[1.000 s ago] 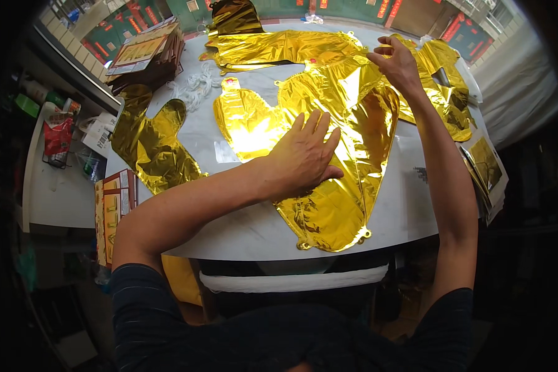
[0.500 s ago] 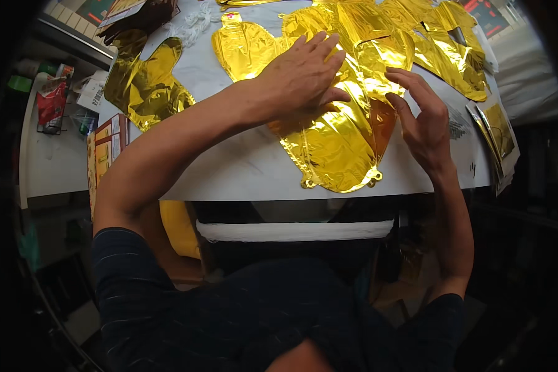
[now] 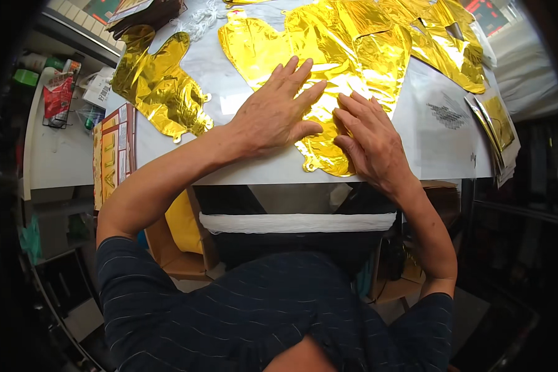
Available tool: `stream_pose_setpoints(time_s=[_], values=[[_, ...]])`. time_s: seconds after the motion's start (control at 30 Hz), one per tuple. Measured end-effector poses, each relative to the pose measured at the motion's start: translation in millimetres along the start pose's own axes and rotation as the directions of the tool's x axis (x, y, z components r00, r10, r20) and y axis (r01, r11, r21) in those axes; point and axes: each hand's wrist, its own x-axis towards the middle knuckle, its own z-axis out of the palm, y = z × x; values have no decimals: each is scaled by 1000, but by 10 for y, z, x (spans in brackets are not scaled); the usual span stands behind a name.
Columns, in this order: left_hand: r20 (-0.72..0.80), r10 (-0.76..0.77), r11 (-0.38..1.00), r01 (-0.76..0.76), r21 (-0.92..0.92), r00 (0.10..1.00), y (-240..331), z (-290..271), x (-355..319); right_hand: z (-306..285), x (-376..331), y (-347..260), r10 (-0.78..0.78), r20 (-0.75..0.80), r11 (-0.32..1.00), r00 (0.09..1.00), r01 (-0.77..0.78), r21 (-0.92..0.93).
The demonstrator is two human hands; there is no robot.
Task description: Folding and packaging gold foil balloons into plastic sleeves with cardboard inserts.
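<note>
Left hand (image 3: 276, 118) lies on gold foil piece (image 3: 341, 65), grip spread wide. Right hand (image 3: 377, 144) over its near right edge, grip loosely spread. White table (image 3: 431, 152) beneath.

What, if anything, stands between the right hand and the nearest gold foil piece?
Nothing visible: the right hand lies over the gold foil piece, at its lower right edge; the left hand is alongside.

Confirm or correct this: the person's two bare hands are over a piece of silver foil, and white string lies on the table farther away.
Wrong colour: the foil piece is gold, as the head view shows. The left hand and right hand are over it, and white string lies on the table farther away.
</note>
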Motion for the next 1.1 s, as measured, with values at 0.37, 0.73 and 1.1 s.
stream_pose_setpoints(time_s=[0.37, 0.73, 1.1], values=[[-23, -2, 1000, 2, -10, 1000, -25, 14, -2, -1, 92, 9, -18, 48, 1000, 999, 19, -10], [-75, 27, 1000, -28, -14, 997, -35, 41, -28, -39, 93, -4, -61, 55, 998, 997, 61, 4], [-454, -11, 946, -139, -294, 891, 437, -702, -758, -104, 513, -482, -233, 11, 972, 973, 233, -16]])
